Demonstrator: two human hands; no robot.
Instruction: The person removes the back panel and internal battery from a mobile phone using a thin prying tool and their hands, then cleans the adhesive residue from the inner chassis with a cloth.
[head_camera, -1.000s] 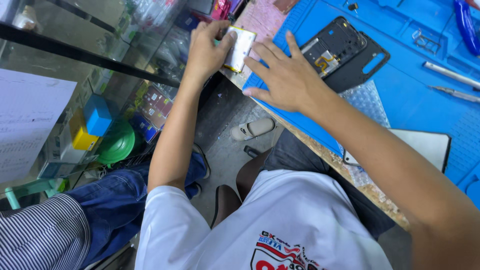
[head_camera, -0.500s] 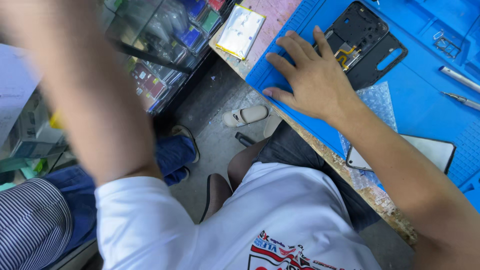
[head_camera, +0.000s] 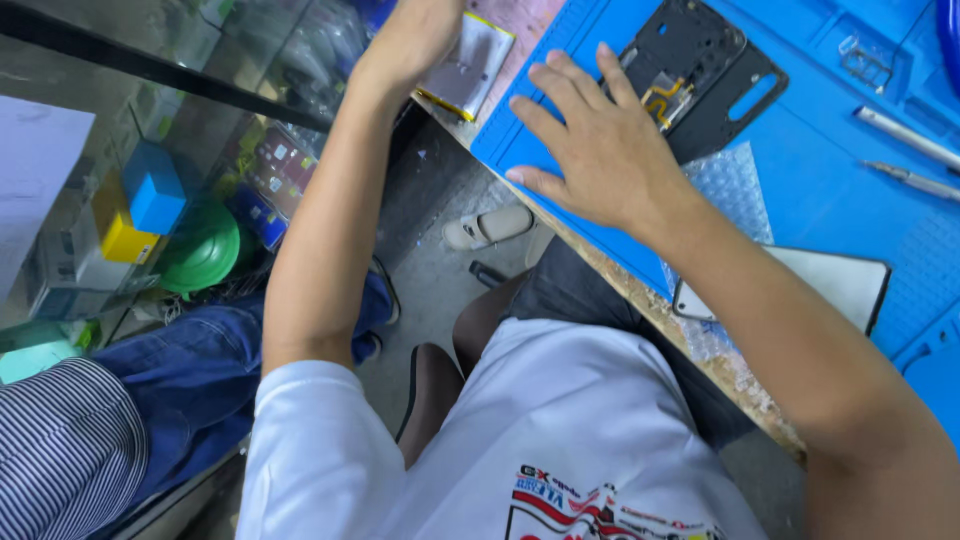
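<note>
My left hand (head_camera: 415, 40) reaches to the top edge of the head view and lies on the upper corner of a flat silver battery pouch (head_camera: 475, 75) at the bench's edge. The frame cuts off its fingertips, so its grip is unclear. My right hand (head_camera: 600, 150) rests flat with fingers spread on the blue work mat (head_camera: 820, 200). It holds nothing. Its fingertips are next to an opened black phone frame (head_camera: 715, 70) with exposed parts inside.
Two slim metal tools (head_camera: 905, 135) lie on the mat at the right. A white phone panel (head_camera: 835, 285) sits on bubble wrap (head_camera: 730, 180). A glass cabinet (head_camera: 150, 190) with coloured boxes stands left. A sandal (head_camera: 490, 225) lies on the floor. Another person's jeans-clad leg (head_camera: 190, 380) is lower left.
My left arm swung away from the battery pouch, leaving it on the bench, and has now come back onto it. My right hand stayed flat on the mat.
</note>
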